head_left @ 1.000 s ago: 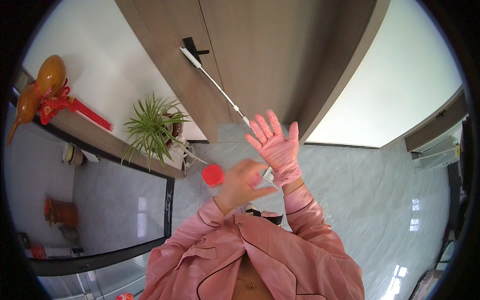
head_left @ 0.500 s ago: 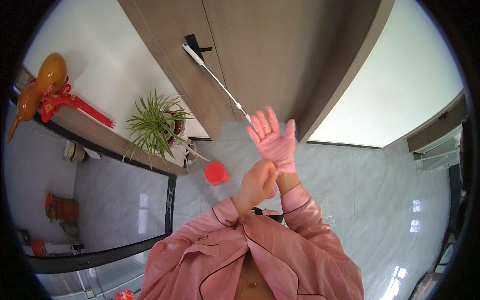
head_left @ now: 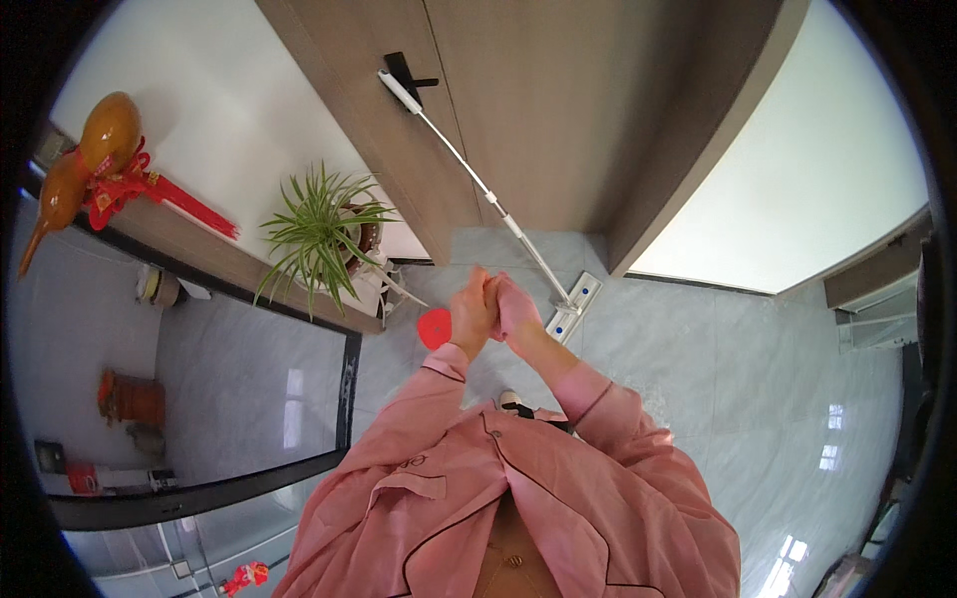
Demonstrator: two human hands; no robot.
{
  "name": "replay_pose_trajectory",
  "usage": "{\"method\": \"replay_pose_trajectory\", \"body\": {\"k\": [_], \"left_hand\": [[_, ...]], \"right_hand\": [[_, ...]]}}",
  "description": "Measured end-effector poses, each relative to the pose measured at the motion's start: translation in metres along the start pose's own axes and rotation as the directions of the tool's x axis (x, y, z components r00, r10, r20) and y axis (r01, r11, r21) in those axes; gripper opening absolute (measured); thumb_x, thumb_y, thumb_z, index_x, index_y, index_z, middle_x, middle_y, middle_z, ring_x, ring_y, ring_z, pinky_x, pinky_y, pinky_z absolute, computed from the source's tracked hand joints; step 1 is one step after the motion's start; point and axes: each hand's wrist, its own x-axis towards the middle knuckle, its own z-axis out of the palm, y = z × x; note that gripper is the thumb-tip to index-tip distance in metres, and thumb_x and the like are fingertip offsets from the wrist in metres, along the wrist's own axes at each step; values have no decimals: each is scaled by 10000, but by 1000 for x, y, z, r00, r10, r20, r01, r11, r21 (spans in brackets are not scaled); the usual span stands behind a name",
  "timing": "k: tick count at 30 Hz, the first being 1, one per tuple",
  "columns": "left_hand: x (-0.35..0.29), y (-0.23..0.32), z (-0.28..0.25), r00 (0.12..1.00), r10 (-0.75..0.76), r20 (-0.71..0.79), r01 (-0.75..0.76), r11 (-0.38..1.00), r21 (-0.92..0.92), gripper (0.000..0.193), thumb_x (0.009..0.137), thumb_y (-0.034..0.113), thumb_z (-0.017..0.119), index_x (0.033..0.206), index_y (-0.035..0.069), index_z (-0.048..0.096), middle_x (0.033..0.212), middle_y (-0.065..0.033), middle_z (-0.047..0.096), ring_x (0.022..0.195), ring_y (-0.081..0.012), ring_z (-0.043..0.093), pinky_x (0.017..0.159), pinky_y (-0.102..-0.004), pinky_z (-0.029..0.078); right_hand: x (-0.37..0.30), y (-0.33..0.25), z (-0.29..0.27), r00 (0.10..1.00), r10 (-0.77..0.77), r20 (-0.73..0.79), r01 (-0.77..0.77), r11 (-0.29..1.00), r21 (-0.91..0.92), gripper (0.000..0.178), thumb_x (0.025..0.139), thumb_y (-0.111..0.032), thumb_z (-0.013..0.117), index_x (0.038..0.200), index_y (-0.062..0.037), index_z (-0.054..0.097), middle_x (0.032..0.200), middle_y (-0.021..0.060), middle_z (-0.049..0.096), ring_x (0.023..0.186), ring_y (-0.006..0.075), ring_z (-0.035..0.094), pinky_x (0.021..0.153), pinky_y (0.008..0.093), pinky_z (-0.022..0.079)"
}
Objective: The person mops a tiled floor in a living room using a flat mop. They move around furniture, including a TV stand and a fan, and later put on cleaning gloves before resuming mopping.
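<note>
In front of my chest both hands are pressed together. My left hand is bare, its fingers closed against the right hand, around the edge of the thin pink glove. My right hand still has the pink glove over its front part, while the wrist below is bare. The right fingers are hidden between the hands. Just beyond stands a flat mop with a white handle, its rectangular head on the floor and its upper end leaning near the black door handle.
A red plastic stool-like object sits on the grey tiled floor. To the left are a potted spider plant, a hanging gourd with red tassels and a black-framed glass panel. A brown door is ahead.
My raised, spread right hand has come down and folded into the left hand. The glove has slipped from the right wrist toward the fingers. The mop's head has come into view.
</note>
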Motion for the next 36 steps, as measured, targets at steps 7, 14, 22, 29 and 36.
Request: {"method": "replay_pose_trajectory", "body": {"k": [7, 14, 22, 29, 36], "left_hand": [[28, -122, -102, 864, -319, -390, 228, 938, -261, 157, 920, 198, 484, 836, 67, 507, 656, 1, 492, 582, -114, 499, 527, -278, 441], [4, -106, -135, 907, -407, -110, 198, 642, -741, 169, 917, 232, 513, 853, 76, 512, 709, 3, 531, 634, -94, 547, 555, -248, 480], [-16, -36, -128, 870, -412, 273, 273, -59, -960, 252, 905, 268, 505, 1057, 73, 552, 912, -56, 604, 795, -187, 594, 690, -356, 512], [-25, -8, -128, 823, -483, 301, 213, -229, -950, 253, 892, 270, 504, 1049, 77, 551, 938, -58, 597, 822, -196, 585, 785, -348, 480], [-30, -10, -90, 979, -132, 156, 156, -9, -988, 131, 885, 129, 526, 996, 62, 541, 980, -51, 553, 895, -152, 528, 761, -282, 451]], "right_hand": [[-82, -7, -41, 743, -252, 620, 97, 957, 273, 591, 917, -460, 381, 1398, -142, 257, 1415, 58, 317, 1285, 251, 319, 1026, 480, 278], [-75, -64, -62, 807, -386, 448, 270, 915, 301, 621, 894, -494, 405, 1379, -124, 286, 1401, 107, 330, 1286, 308, 313, 1017, 529, 282], [-25, -14, -11, 800, -359, 481, 537, 786, -307, 669, 875, -324, 555, 1402, -76, 227, 1423, 87, 287, 1298, 240, 298, 1039, 408, 271], [-6, 43, 42, 768, -44, 638, 74, 997, -20, 786, 845, -427, 570, 1435, -172, 118, 1430, 51, 260, 1273, 230, 332, 983, 429, 351], [-61, 46, 54, 854, -296, 427, 260, 955, 143, 647, 868, -243, 578, 1397, -143, 219, 1295, 33, 421, 1093, 176, 499, 871, 340, 452]]}}
